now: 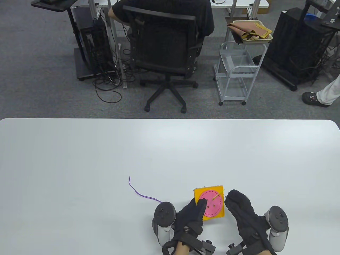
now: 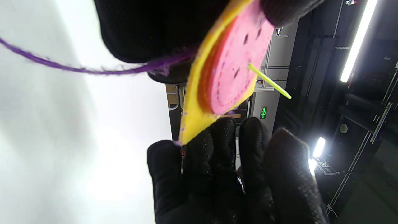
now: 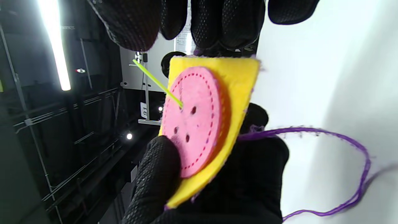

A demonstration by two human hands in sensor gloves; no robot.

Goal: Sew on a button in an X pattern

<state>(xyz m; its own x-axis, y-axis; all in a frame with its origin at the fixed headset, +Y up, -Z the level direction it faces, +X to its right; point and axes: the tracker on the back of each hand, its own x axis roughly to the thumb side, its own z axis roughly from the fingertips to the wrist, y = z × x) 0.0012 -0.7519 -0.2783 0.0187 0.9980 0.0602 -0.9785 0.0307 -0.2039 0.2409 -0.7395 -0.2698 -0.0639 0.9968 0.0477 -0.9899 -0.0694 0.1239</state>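
White table (image 1: 79, 159); left hand (image 1: 192, 215) pinches yellow felt (image 1: 212, 215), needle (image 1: 215, 196) through button (image 1: 213, 205)

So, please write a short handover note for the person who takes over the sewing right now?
Left hand: grips the yellow felt square, thumb on the pink button.
Right hand: open, fingers at the square's edge, holding nothing.
Green needle: stands in one of the button's four holes.
Purple thread: trails from behind the square across the table.
Done: no stitch visible on the button's face.
Left: pull the needle through and sew the X.
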